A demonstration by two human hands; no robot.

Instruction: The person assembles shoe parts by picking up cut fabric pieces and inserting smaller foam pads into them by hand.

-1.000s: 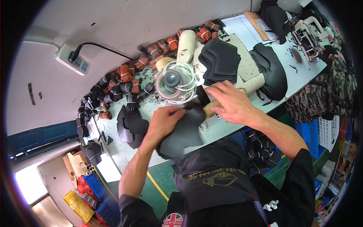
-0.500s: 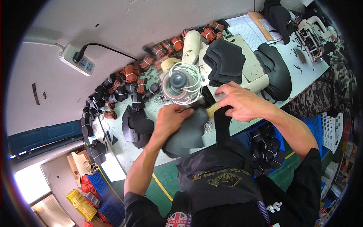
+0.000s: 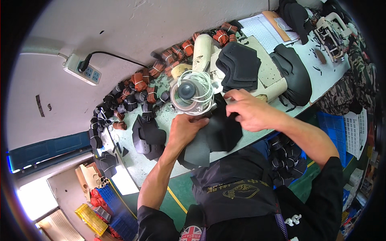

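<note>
My left hand [image 3: 187,129] is closed on the edge of a dark grey sheet piece [image 3: 197,150], just below a clear round holder looped with white cord [image 3: 203,90]. A black sheet piece [image 3: 225,130] lies against the grey one, under the front of a cream machine [image 3: 202,50]. At the black piece's upper right edge, my right hand [image 3: 251,111] has its fingers bent with the thumb close to them. Slight blur there hides how firmly they hold it. On the machine's cream bed rests a stack of black cut pieces [image 3: 240,66].
Tied bundles of orange-brown strips [image 3: 138,80] and dark bundles [image 3: 106,106] line the wall side. More dark pieces [image 3: 146,138] lie left of my left hand. A blue crate [image 3: 287,156] of black bundles stands below the table edge. A person's camouflage sleeve [image 3: 341,88] is at far right.
The black piece that hung from my right hand now lies beside the grey piece near the machine. My right hand has shifted slightly left and down; my left hand stays near the same place.
</note>
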